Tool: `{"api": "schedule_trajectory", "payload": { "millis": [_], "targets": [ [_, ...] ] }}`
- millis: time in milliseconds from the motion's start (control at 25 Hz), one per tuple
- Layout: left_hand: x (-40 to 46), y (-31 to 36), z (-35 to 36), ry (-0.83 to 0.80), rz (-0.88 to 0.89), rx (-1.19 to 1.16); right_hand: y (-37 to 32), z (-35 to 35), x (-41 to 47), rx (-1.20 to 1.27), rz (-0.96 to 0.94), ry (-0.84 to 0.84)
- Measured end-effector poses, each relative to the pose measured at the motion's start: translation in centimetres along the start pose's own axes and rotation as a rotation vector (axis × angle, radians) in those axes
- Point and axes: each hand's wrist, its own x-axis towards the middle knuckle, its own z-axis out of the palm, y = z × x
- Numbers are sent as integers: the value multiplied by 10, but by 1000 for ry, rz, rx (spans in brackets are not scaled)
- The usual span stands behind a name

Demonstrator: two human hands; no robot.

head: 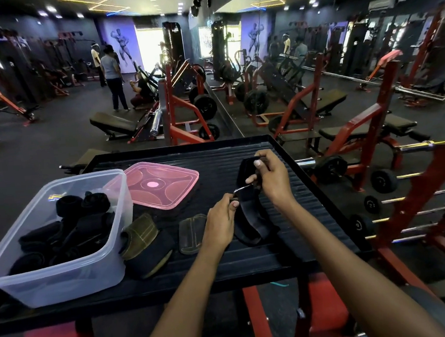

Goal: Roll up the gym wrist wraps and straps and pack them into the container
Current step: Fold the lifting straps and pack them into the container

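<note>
A black strap (248,220) with a metal buckle lies partly on the black ribbed tray (278,255). My left hand (220,223) pinches its lower part just below the buckle. My right hand (269,177) grips the strap's upper end and lifts it off the tray. A clear plastic container (71,278) stands at the left with several rolled black wraps (70,232) inside. Between the container and my left hand lie a black and olive grip pad (144,238) and a smaller olive pad (192,233).
The container's pink lid (160,183) lies flat behind the container on the tray. Red gym racks with barbells (396,178) stand close on the right. Benches, machines and a mirror wall fill the room beyond; people stand far off at the left.
</note>
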Motion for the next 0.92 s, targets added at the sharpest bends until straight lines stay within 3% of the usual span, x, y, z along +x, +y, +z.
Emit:
{"api": "schedule_trajectory", "payload": {
  "millis": [480,680,840,920],
  "targets": [
    [4,3,4,2,26,246,1,-8,-3,161,-63,209],
    [1,4,-2,31,114,181,-9,-8,6,-72,196,-119],
    [-2,10,-2,28,127,214,-23,-11,26,-16,59,92],
    [-4,11,-3,29,68,212,-28,-10,30,-11,30,92]
  ]
}}
